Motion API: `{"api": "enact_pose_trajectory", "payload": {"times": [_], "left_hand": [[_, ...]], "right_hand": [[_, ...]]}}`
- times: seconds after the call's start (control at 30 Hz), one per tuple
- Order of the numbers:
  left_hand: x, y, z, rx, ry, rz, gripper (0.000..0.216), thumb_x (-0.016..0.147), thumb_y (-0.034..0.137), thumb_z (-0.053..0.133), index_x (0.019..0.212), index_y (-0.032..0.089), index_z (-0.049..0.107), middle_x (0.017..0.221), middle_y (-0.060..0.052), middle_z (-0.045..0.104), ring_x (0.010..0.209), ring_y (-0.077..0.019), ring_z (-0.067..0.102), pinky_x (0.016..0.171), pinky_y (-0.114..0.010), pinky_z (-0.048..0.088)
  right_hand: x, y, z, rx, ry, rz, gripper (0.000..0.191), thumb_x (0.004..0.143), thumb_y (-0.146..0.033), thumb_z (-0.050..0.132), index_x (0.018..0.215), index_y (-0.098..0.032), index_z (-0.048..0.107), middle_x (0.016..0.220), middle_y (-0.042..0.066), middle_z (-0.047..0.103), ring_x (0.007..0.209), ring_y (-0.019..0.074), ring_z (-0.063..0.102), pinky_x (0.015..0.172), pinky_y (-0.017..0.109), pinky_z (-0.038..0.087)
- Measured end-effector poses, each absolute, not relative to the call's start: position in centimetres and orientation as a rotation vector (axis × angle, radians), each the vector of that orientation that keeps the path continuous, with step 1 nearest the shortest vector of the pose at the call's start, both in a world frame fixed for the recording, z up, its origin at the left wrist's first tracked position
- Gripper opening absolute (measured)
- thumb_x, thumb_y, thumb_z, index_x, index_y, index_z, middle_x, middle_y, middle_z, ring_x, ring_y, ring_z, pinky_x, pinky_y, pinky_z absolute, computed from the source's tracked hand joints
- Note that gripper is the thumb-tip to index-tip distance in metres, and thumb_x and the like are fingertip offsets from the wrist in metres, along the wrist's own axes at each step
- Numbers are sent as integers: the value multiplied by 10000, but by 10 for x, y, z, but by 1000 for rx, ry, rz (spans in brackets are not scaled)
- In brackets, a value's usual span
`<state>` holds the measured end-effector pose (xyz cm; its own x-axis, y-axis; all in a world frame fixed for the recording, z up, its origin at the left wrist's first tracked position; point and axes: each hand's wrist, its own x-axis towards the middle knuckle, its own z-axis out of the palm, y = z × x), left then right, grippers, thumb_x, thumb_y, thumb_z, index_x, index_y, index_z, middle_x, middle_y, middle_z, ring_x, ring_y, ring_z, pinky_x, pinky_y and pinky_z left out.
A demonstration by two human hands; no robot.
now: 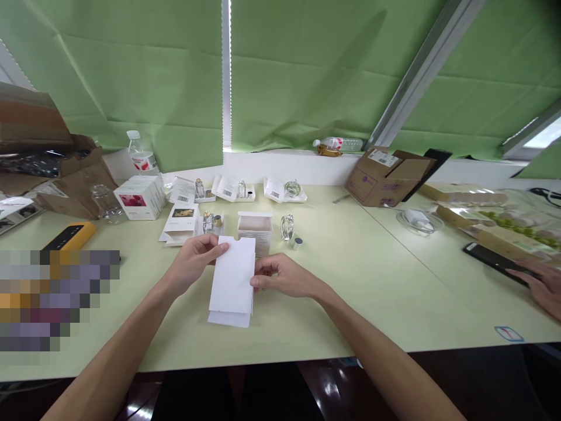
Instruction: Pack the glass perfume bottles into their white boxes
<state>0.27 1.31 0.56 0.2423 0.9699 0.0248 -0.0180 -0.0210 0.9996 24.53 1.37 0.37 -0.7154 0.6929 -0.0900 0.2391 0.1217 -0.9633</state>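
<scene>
A white folded cardboard piece is held above the near part of the table between both hands. My left hand pinches its upper left edge, thumb on the front. My right hand grips its right edge, thumb in front and the other fingers partly hidden behind. Just beyond stands an open white box, its lower part covered by the cardboard. To the right of that box are a clear glass perfume bottle and a small grey cap. Left of it, another glass bottle stands beside a flattened box.
Along the back are several opened white cartons with small bottles. White boxes and a paper bag stand left, near a yellow-black device. A brown carton and coiled cable lie right. Another person's hand touches a black phone.
</scene>
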Motion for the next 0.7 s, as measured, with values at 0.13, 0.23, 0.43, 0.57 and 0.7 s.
{"api": "enact_pose_trajectory", "payload": {"times": [0.13, 0.23, 0.43, 0.57, 0.7], "left_hand": [[7, 12, 6, 1317, 1025, 1101, 341, 804, 399, 692, 650, 178, 484, 645, 39, 503, 606, -98, 462, 592, -229, 404], [9, 11, 6, 1322, 1008, 1123, 347, 816, 390, 685, 645, 176, 473, 630, 39, 492, 590, -92, 443, 565, -219, 379], [9, 8, 9, 1346, 952, 1169, 351, 817, 382, 688, 646, 167, 469, 979, -35, 647, 781, -143, 571, 619, -248, 429], [9, 7, 12, 1407, 889, 1185, 336, 822, 358, 684, 643, 167, 473, 1193, -86, 639, 976, -226, 601, 696, -295, 465], [8, 5, 15, 1498, 854, 1134, 297, 813, 349, 688, 647, 175, 515, 1252, -95, 622, 1121, -289, 569, 811, -361, 482]], "right_hand": [[244, 12, 6, -899, -2004, 1634, 340, 813, -494, 669, 918, -172, 705, 866, 44, 689, 795, 171, 625, 734, 293, 496], [242, 11, 7, -879, -1970, 1659, 335, 812, -486, 671, 908, -165, 690, 850, 42, 677, 770, 161, 612, 710, 282, 493], [242, 13, 6, -898, -1992, 1528, 339, 807, -481, 680, 925, -164, 686, 860, 38, 663, 738, 146, 570, 645, 260, 451], [245, 15, 6, -963, -2058, 1314, 374, 782, -509, 695, 942, -171, 706, 870, 39, 677, 718, 147, 552, 638, 271, 443], [247, 18, 5, -1006, -2109, 1123, 358, 766, -499, 715, 939, -186, 713, 864, 33, 686, 682, 141, 536, 628, 279, 442]]}}
